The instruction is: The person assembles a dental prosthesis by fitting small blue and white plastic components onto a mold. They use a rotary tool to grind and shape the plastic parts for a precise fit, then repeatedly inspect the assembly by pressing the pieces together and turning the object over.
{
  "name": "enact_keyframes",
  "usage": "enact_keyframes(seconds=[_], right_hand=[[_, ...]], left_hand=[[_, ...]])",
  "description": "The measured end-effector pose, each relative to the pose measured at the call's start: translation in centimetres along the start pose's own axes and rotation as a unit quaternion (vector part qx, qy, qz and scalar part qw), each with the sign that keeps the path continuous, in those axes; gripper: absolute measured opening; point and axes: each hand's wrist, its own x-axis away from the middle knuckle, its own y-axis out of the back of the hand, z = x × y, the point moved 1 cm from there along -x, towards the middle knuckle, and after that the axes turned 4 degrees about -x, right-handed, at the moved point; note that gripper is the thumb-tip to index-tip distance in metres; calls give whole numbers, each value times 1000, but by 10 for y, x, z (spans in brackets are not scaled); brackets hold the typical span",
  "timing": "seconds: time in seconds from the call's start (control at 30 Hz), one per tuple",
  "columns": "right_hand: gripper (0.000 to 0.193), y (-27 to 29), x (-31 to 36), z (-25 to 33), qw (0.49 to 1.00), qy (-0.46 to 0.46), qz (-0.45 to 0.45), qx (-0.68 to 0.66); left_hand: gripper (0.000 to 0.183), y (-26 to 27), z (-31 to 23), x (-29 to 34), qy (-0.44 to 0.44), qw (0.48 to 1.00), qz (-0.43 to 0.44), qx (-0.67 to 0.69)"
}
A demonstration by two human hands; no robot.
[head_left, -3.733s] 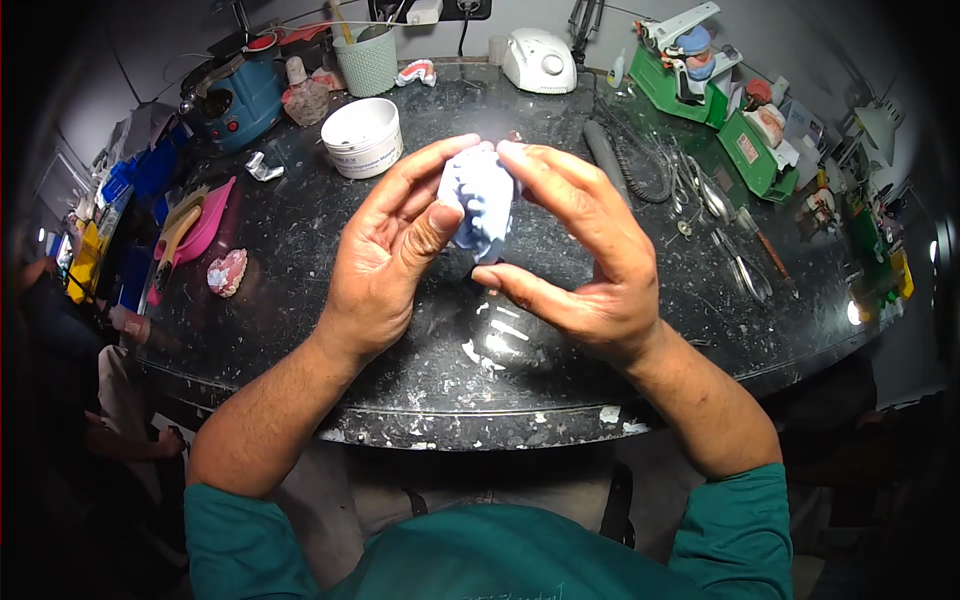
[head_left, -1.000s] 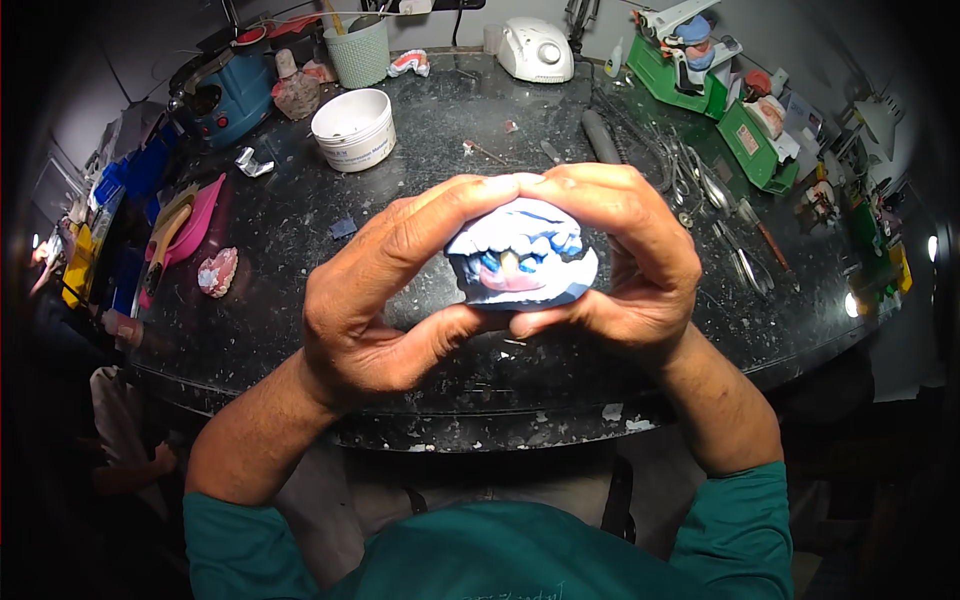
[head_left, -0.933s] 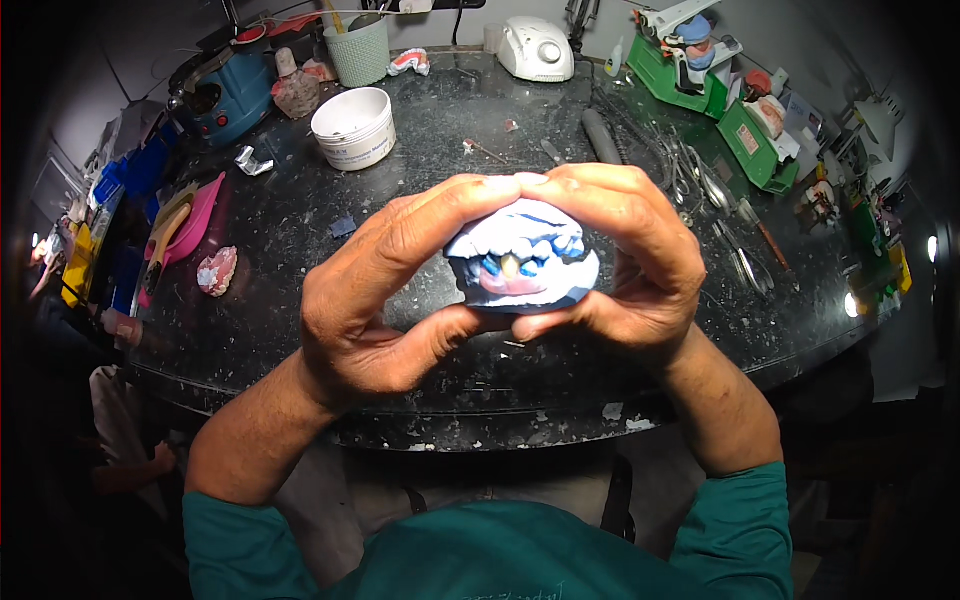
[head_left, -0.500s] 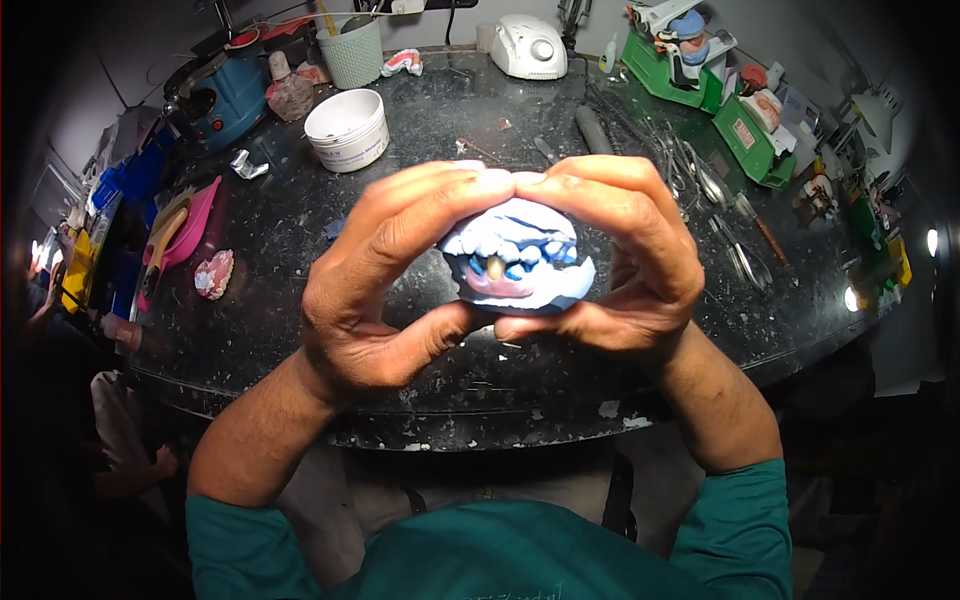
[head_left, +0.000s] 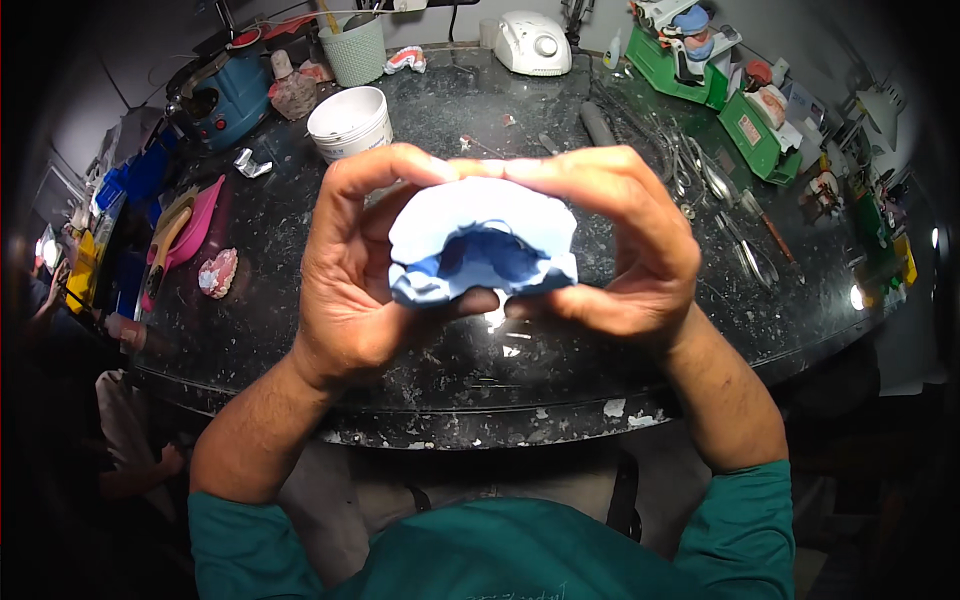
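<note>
Head view. Held just toward twelve o'clock of centre, between curved fingers [head_left: 600,180] of left hand [head_left: 345,275] and right hand [head_left: 650,260]: pale-blue dental cast [head_left: 485,212]. Possible, given uneven or loosened pressure: slipping, then chipping against counter [head_left: 235,335] below.

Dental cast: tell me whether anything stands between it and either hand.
Nothing visible does: the left hand and the right hand hold the dental cast directly, fingers along its upper edge and thumbs at its lower edge.
</note>
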Motion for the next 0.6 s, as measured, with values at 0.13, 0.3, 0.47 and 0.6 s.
enact_keyframes(seconds=[0.13,0.3,0.47,0.6], right_hand=[[67,-1,-1,2,996,64,-20,54],[58,-4,-8,14,988,100,-49,102],[55,-2,-7,12,985,111,-45,122],[57,-3,-7,11,988,106,-50,104]], left_hand=[[74,-5,-7,2,13,998,11,-55],[64,2,3,-3,-89,989,74,-92],[63,-5,3,2,-61,993,58,-88],[65,-8,3,2,-68,993,38,-85]])
